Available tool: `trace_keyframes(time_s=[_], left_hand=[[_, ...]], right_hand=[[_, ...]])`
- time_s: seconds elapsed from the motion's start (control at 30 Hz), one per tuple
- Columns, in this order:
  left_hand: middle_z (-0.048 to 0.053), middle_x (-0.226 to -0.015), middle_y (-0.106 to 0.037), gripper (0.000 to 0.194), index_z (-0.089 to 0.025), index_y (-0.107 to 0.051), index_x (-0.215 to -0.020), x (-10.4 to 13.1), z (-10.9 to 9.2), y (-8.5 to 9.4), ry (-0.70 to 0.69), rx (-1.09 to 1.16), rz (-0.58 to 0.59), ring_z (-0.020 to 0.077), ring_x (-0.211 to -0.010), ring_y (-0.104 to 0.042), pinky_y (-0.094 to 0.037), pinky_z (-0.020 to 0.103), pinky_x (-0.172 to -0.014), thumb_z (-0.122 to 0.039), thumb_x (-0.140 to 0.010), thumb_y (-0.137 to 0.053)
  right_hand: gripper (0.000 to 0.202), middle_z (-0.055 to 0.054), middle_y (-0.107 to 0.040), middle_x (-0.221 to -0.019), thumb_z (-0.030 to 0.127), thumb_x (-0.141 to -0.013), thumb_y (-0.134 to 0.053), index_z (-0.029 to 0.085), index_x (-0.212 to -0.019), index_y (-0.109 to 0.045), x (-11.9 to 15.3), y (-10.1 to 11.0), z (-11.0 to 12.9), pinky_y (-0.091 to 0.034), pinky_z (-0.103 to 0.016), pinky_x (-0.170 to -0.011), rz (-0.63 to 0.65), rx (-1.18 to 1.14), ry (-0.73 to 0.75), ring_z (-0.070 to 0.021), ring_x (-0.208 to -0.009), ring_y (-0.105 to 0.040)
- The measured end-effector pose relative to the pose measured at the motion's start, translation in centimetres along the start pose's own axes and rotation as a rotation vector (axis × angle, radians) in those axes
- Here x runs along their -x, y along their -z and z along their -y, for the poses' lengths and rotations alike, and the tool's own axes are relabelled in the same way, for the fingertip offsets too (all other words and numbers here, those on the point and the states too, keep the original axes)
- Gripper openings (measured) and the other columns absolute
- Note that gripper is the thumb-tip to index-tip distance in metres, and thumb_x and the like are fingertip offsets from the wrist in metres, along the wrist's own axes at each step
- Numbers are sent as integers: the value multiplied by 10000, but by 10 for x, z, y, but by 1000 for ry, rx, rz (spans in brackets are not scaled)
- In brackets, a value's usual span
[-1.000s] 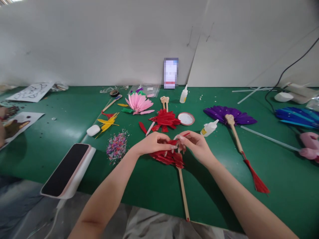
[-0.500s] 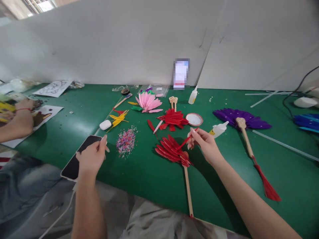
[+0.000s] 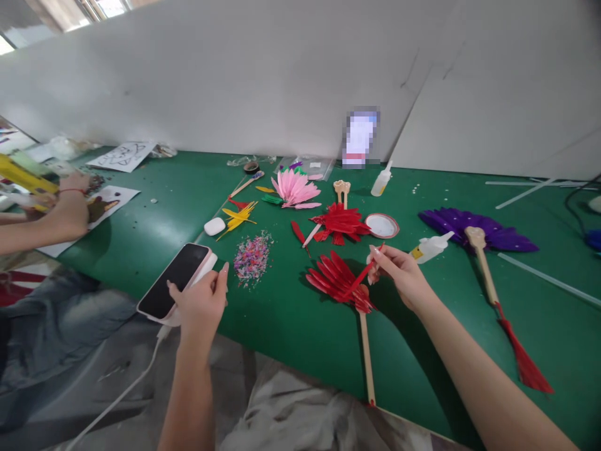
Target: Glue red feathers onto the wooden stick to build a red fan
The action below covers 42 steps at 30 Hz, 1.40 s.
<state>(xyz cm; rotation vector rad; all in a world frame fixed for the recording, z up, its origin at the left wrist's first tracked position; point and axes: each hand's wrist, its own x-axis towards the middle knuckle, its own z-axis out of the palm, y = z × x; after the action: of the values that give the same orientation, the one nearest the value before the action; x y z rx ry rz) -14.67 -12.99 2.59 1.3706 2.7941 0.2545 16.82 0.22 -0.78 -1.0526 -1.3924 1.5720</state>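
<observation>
My right hand [image 3: 397,272] pinches a slim red feather [image 3: 361,280], whose far end lies over the red feather fan [image 3: 328,275] on the green table. That fan has a bare wooden handle [image 3: 367,357] pointing toward me. My left hand [image 3: 201,304] is closed at the right edge of a phone [image 3: 176,279]. One finger lies over its dark screen, and the others are partly hidden. Under the phone shows a thick white block, with a white cable [image 3: 136,379] hanging below. A pile of coloured confetti bits [image 3: 252,258] lies between my hands.
Behind the fan lie loose red feathers [image 3: 340,222], a round lid [image 3: 382,225] and pink feathers [image 3: 295,188]. Glue bottles [image 3: 431,248] stand or lie nearby. A purple fan [image 3: 507,235] is at right. Another person's arm [image 3: 66,216] works at left with a yellow tool.
The phone appears raised and tilted, showing more of its side, and my left hand has shifted to its right edge. The view has turned left. My right hand keeps its pinch on the feather.
</observation>
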Motion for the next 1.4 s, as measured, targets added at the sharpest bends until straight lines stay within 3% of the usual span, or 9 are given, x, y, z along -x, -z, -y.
trace_keyframes(time_s=[0.23,0.8,0.97,1.03,1.1,1.17,1.23,1.33,1.4], left_hand=[[12,-502,-587,393,-180,-498,-582,5,-2,0,47,-57,-68,177,-566,-547,-95,554,-994,-433,-837,-339],[-6,-460,-564,383,-201,-453,-554,-4,7,-5,7,-13,-20,182,-597,-569,-162,478,-1019,-444,-822,-327],[-46,-400,-509,377,-198,-460,-552,0,0,0,-88,63,-139,130,-516,-538,-102,420,-1068,-429,-831,-359],[-59,-387,-486,377,-197,-460,-548,6,-9,2,-156,134,-144,108,-471,-504,-152,388,-1065,-420,-839,-372],[-58,-408,-495,361,-197,-478,-568,14,-25,6,-221,250,-89,101,-465,-494,-299,344,-988,-409,-845,-386],[-40,-463,-524,350,-197,-518,-624,23,-46,11,-309,431,47,106,-501,-518,-432,264,-763,-413,-859,-375],[-23,-547,-565,329,-194,-553,-734,30,-72,17,-388,576,156,108,-544,-538,-428,224,-611,-436,-865,-373],[34,-790,-623,310,-189,-571,-899,31,-114,22,-616,656,172,145,-769,-570,-434,244,-691,-459,-840,-429],[56,-918,-623,340,-195,-566,-977,24,-142,21,-775,631,241,184,-900,-553,-424,287,-773,-474,-793,-502]], right_hand=[[339,17,-524,-520,502,-746,-595,172,-676,-554,1,-2,0,-432,-233,-480,15,5,-21,-99,-459,-512],[347,13,-552,-502,509,-760,-573,171,-681,-568,1,-3,0,-422,-236,-496,88,45,-50,-104,-457,-515],[336,18,-553,-502,500,-758,-582,173,-685,-575,3,-3,2,-419,-231,-501,86,32,-44,-99,-457,-513],[323,18,-553,-498,487,-761,-586,172,-690,-580,3,-4,4,-415,-231,-497,93,23,-43,-99,-451,-515],[316,17,-550,-498,481,-763,-587,171,-701,-588,4,-6,5,-414,-235,-490,94,20,-42,-102,-448,-520],[311,16,-545,-506,477,-762,-590,169,-719,-600,5,-7,5,-417,-240,-483,86,7,-31,-107,-452,-526],[293,17,-541,-509,460,-758,-604,168,-732,-612,4,-7,4,-418,-239,-473,69,-27,-4,-107,-453,-527],[239,20,-549,-499,412,-767,-614,175,-741,-626,4,-6,2,-418,-232,-463,25,-84,60,-98,-438,-516],[208,22,-557,-498,391,-774,-615,185,-753,-634,3,-4,2,-422,-228,-457,-43,-122,110,-94,-430,-512]])
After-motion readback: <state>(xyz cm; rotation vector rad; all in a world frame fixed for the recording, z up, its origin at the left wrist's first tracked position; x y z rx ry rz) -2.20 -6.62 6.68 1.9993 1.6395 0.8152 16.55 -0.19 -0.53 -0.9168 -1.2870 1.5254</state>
